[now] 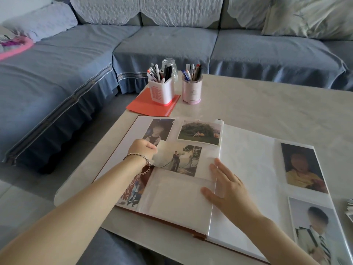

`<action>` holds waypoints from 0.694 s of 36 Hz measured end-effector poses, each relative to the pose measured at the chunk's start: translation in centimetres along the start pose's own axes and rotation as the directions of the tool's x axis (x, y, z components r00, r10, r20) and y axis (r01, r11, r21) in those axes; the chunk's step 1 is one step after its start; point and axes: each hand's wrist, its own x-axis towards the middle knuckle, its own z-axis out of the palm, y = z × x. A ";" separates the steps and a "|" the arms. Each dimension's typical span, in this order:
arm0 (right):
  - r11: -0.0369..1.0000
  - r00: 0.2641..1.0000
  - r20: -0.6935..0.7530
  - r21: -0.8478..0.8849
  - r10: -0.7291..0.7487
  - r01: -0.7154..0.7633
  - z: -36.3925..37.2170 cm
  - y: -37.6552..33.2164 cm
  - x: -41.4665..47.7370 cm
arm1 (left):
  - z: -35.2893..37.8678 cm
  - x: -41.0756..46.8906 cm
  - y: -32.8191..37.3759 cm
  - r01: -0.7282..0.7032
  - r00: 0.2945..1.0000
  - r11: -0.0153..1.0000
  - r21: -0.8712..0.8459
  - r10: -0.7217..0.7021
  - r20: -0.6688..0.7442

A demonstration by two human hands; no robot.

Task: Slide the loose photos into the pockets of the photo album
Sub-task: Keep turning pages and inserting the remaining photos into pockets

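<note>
The photo album (246, 161) lies open on the table. My left hand (142, 149) pinches the left edge of a loose photo (179, 159) of two people by a chain fence, which lies over the middle of the left page. My right hand (225, 186) presses flat with straight fingers on the clear pocket sheet (177, 199) near the album's spine. Other photos sit on the left page: a portrait (159, 131), a landscape (200, 131) and one (133, 188) partly hidden under my left wrist. Two portraits (301, 167) (315, 230) sit on the right page.
Two pen holders (162, 88) (192, 87), a glass jar (169, 64) and an orange folder (152, 104) stand at the table's far left corner. A stack of loose photos (349, 209) shows at the right edge. A blue sofa (133, 41) surrounds the table.
</note>
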 end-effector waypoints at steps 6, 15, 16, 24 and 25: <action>1.000 1.000 -0.005 0.001 -0.003 0.003 0.0 0.0 0.1 | 0.5 -1.5 0.6 0.004 0.998 0.998 -0.056 0.000 0.065; 1.000 1.000 -0.022 0.009 -0.017 0.017 0.2 0.0 0.0 | 0.8 -1.5 1.1 -0.072 0.989 0.997 0.006 0.070 0.131; 1.000 1.000 -0.016 0.005 -0.016 0.016 0.2 0.0 0.0 | 0.7 -1.5 1.1 -0.071 0.988 0.997 0.015 0.068 0.135; 1.000 0.999 -0.044 0.001 -0.002 0.002 0.9 0.3 0.1 | 1.3 -2.1 1.0 -0.106 0.993 0.993 0.052 0.102 0.065; 1.000 0.999 -0.048 0.011 0.011 -0.010 1.0 0.3 0.1 | 1.3 -2.1 1.0 -0.104 0.993 0.993 0.059 0.101 0.059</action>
